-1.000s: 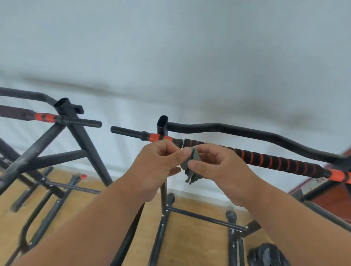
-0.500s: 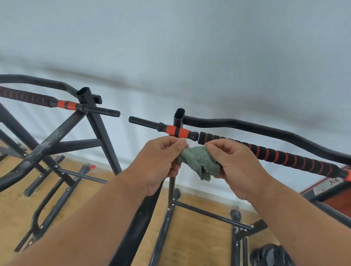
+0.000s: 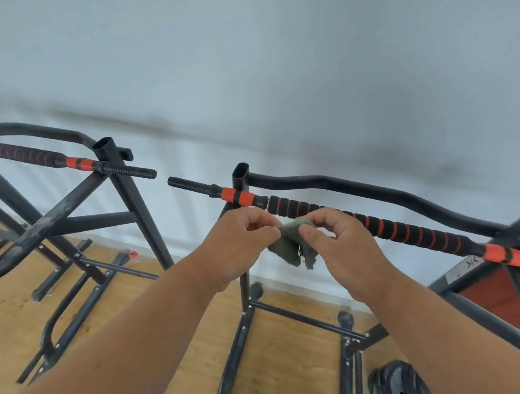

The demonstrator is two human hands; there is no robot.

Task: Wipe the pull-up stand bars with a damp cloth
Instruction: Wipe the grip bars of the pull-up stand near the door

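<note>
Fingers of both our hands pinch a small crumpled grey-green cloth (image 3: 294, 243) between them; our left hand (image 3: 240, 246) nips its left edge with thumb and forefinger, the other fingers curled; our right hand (image 3: 342, 246) nips its right edge the same way; the cloth hangs in a loose fold below the pinch, just in front of and a little below the black foam-wrapped bar with orange rings (image 3: 405, 230) of the near black steel pull-up stand (image 3: 240, 179); we cannot tell whether cloth and bar touch; the bar runs from a ribbed black end grip (image 3: 190, 185) at left down to an orange collar (image 3: 506, 256) at right; a curved black rail (image 3: 373, 192) runs behind it; a second black pull-up stand (image 3: 112, 162) sits to the left, apart; both rest on a light wooden floor (image 3: 290, 346) before a pale wall (image 3: 276, 75); dark weight plates (image 3: 398, 382) lie at lower right.
</note>
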